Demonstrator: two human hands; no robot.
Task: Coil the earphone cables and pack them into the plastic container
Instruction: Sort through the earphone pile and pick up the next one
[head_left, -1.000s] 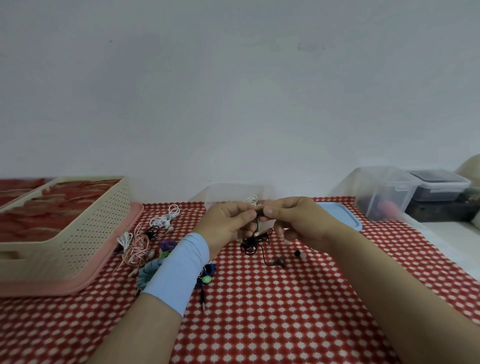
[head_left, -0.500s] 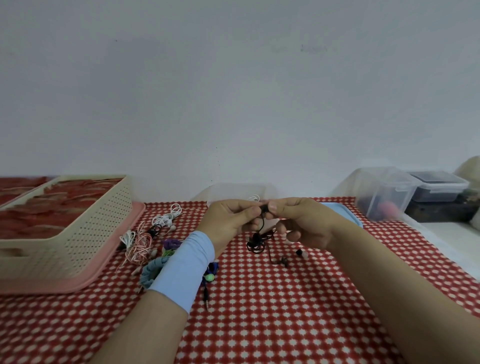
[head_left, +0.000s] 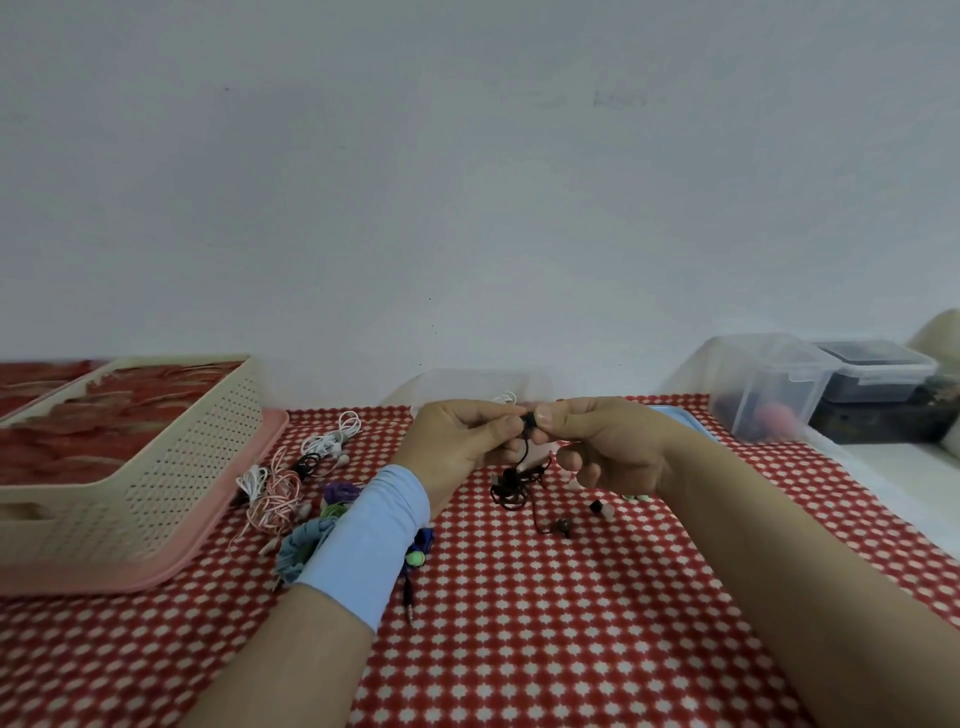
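Your left hand (head_left: 460, 441) and right hand (head_left: 613, 447) each pinch the top of the black earphone cable (head_left: 514, 486) between thumb and forefinger, above the red checked tablecloth (head_left: 571, 623). Its tangle hangs below, with one earbud (head_left: 562, 527) on the cloth. Expect a light, limp cord that snags readily (the thin wire at the buds is probably fragile). Grip the cord, not the buds. The clear plastic container (head_left: 470, 382) stands just behind your hands.

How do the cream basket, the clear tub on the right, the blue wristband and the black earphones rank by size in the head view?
Largest: cream basket.
Next: blue wristband and clear tub look alike; the wristband is nearer the camera, so unranked.
Smallest: black earphones.
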